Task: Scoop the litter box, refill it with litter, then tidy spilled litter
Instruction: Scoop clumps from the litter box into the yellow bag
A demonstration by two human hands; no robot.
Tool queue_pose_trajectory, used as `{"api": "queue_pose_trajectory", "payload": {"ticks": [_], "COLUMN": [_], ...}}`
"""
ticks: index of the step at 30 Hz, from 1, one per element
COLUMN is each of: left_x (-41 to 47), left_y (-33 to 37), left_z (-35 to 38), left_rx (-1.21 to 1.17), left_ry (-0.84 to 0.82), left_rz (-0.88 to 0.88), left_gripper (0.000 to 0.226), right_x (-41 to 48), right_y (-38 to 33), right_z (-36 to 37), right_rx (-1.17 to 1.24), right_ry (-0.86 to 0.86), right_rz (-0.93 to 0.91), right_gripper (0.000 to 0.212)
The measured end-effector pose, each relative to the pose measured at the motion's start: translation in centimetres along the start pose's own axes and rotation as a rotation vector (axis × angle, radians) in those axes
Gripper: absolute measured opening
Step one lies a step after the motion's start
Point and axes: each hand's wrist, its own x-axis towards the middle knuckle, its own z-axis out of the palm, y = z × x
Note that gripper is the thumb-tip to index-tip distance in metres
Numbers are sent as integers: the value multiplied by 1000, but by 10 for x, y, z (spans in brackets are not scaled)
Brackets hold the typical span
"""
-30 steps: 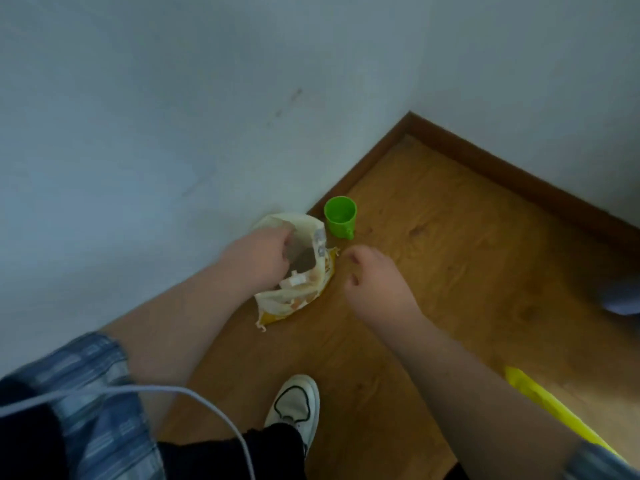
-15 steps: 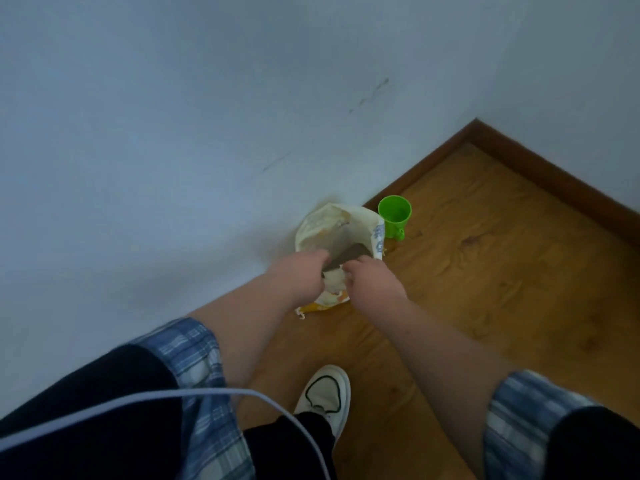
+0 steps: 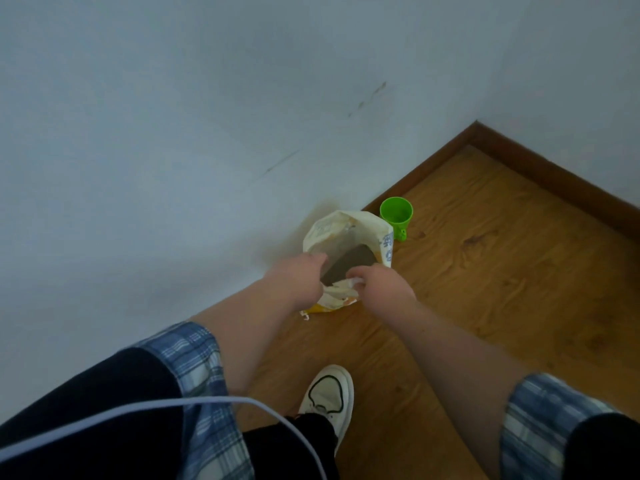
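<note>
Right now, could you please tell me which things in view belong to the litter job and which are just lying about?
In the job:
litter bag, open, standing on the floor by the wall
left hand and right hand, both gripping its near rim

Just lying about:
green cup, upright beside the bag, untouched
white cable
white shoe, worn

Our right hand [image 3: 384,289] now pinches the litter bag [image 3: 346,226] rim at 6 o'clock, beside our left hand [image 3: 298,282]; the mouth gapes wider.

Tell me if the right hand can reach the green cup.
Probably yes: the cup stands on floor just past the bag, nothing between, but the right hand must release the bag's rim.
</note>
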Motion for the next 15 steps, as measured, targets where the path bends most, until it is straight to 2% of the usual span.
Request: {"api": "queue_pose_trajectory", "payload": {"ticks": [6, 10, 12, 15], "left_x": [6, 16, 22, 30], "left_y": [-2, 10, 24, 55], "left_z": [-1, -12, -20, -31], "left_rx": [-20, 11, 23, -23], "left_ry": [1, 106, 153, 178], "left_rz": [2, 59, 109, 209], "left_gripper": [67, 78, 72, 41], "right_x": [-32, -75, -94, -119], "right_y": [-2, 13, 28, 53], "right_z": [-28, -64, -79, -99], "right_rx": [325, 526, 708, 970], "right_ry": [284, 446, 464, 486], "right_rz": [-59, -48, 41, 129], "right_gripper": [31, 31, 30, 29]}}
